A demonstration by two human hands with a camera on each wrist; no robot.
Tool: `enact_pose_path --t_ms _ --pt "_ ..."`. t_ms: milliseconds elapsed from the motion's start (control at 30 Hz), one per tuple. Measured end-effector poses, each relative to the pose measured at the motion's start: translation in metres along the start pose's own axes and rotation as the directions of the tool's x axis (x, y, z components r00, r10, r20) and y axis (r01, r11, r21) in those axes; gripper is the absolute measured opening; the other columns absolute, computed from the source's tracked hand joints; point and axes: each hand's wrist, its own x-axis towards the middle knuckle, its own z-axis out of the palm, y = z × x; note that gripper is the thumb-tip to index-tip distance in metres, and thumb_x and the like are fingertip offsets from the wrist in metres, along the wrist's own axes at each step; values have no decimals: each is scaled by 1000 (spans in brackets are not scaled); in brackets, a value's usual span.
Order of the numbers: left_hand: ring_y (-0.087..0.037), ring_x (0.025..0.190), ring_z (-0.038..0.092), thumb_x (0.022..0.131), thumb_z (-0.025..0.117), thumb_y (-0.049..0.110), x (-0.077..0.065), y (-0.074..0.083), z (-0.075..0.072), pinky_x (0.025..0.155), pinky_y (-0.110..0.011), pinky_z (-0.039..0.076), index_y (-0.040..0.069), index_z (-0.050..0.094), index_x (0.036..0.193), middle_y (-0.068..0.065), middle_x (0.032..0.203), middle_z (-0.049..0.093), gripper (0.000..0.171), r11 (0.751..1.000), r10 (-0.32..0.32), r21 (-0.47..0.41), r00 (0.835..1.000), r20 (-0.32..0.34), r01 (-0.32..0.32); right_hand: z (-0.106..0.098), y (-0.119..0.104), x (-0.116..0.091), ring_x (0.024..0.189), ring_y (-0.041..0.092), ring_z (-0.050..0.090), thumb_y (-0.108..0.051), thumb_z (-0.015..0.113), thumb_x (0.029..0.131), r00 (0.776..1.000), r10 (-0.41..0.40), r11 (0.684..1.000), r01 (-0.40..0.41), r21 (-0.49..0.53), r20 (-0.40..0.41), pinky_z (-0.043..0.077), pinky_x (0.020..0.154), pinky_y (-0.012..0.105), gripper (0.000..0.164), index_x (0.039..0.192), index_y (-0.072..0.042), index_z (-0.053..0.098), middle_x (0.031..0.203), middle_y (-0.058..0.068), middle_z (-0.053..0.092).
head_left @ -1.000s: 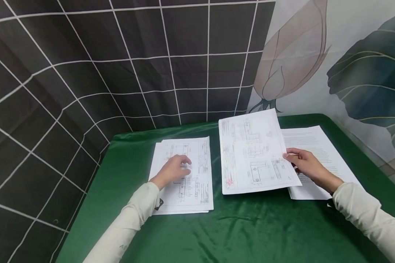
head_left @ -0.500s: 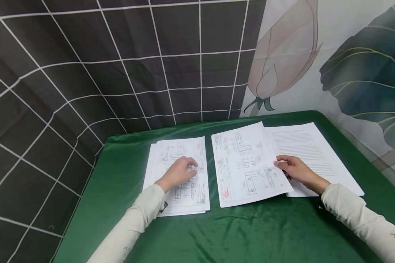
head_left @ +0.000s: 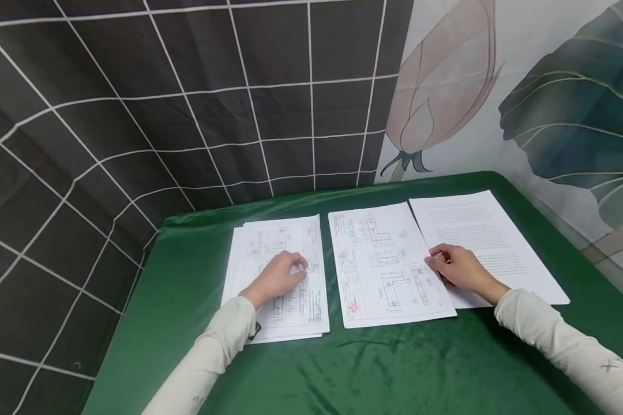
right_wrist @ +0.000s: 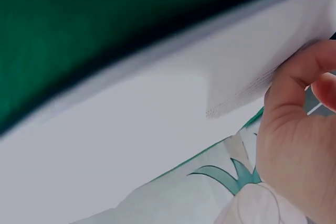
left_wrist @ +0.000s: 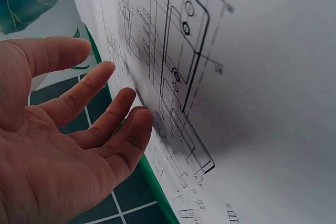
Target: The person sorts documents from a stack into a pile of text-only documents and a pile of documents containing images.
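In the head view my left hand point(head_left: 278, 278) hovers over the left stack of technical drawings point(head_left: 311, 314), fingers loosely bent and holding nothing. The left wrist view shows that palm point(left_wrist: 68, 150) with its fingers apart, fingertips right at the printed sheet point(left_wrist: 252, 103). My right hand point(head_left: 462, 268) pinches the right edge of a drawing sheet point(head_left: 374, 294) with a red stamp, which lies nearly flat in the middle. Beneath that wrist is a stack of text pages point(head_left: 519, 271). In the right wrist view the right hand point(right_wrist: 299, 119) is bent at the paper, its fingertips partly hidden.
Green cloth covers the table point(head_left: 291, 374). Behind it hangs a dark curtain with a white grid point(head_left: 213, 121), and a flower-patterned curtain point(head_left: 446, 104) hangs at the right. Something small and dark point(head_left: 255, 330) shows by the left cuff.
My right hand has lowered the drawing sheet from a raised, tilted position until it lies nearly flat in the middle. The left hand stays over its stack.
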Motion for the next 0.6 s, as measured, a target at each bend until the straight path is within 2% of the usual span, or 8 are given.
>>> enact_pose_path --t_ms 133,267,400,600 --pt "-21 100 55 89 60 17 -2 -4 1 94 -39 44 11 67 106 -6 106 60 19 1000 2 -13 1000 -10 -2 -1 -4 -1 51 16 53 -20 61 92 999 -12 1000 11 -18 -39 44 45 28 38 118 4 49 71 6 58" --pt "-22 103 55 88 60 17 -3 -9 1 95 -39 43 13 67 104 -6 106 60 18 1000 2 -27 1000 -25 -2 -1 -7 -2 48 17 54 -17 61 91 999 -25 1000 24 -17 -47 45 44 29 35 117 4 49 72 7 58" --pt "-23 109 53 88 60 17 -4 -15 1 101 -40 40 14 68 103 -6 110 59 17 999 -27 -29 998 -50 26 1 -8 0 48 17 54 -15 61 91 998 -35 999 34 -17 -42 46 44 30 33 116 3 50 73 7 59" --pt "-27 115 49 87 60 15 -6 -16 -1 104 -44 36 11 67 102 -11 116 56 17 998 -46 -45 996 -78 42 -1 -8 -2 48 17 54 -15 61 91 999 -30 999 28 -38 -45 45 44 29 32 116 2 49 74 7 57"
